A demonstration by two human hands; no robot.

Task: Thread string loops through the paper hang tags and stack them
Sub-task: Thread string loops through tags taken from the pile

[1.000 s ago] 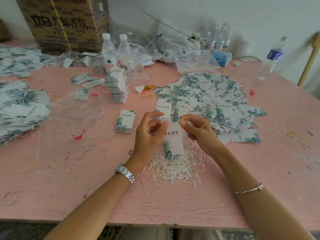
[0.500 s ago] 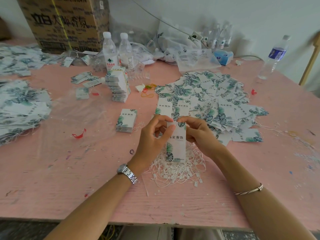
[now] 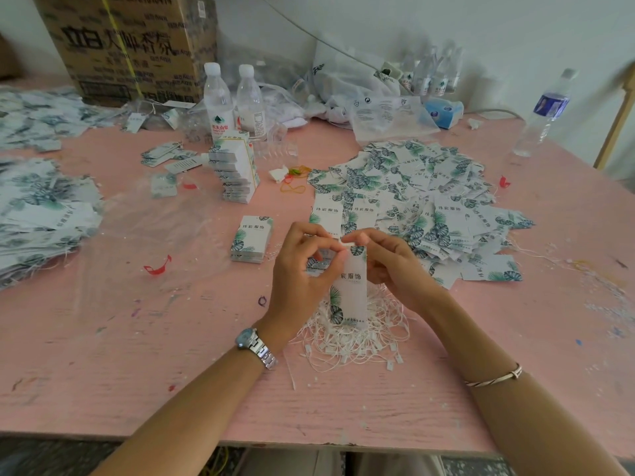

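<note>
- The pink counter point(image 3: 103, 372) carried a pile of string loops point(image 3: 360, 341) right in front of the person.
- The hang tag point(image 3: 348, 293) was held over that pile, its long axis pointing away from the person.
- The left hand point(image 3: 299, 269) and right hand point(image 3: 391, 266) each had a grip pinched on the tag's far end; any string there was too fine to see.

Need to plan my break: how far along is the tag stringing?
Done: the spread heap of leaf-printed white paper tags, strings trailing at its edges. In hand: left hand and right hand pinch one tag above the white string-loop pile. Left: the small neat tag stack, the tall stack, many loops.
</note>
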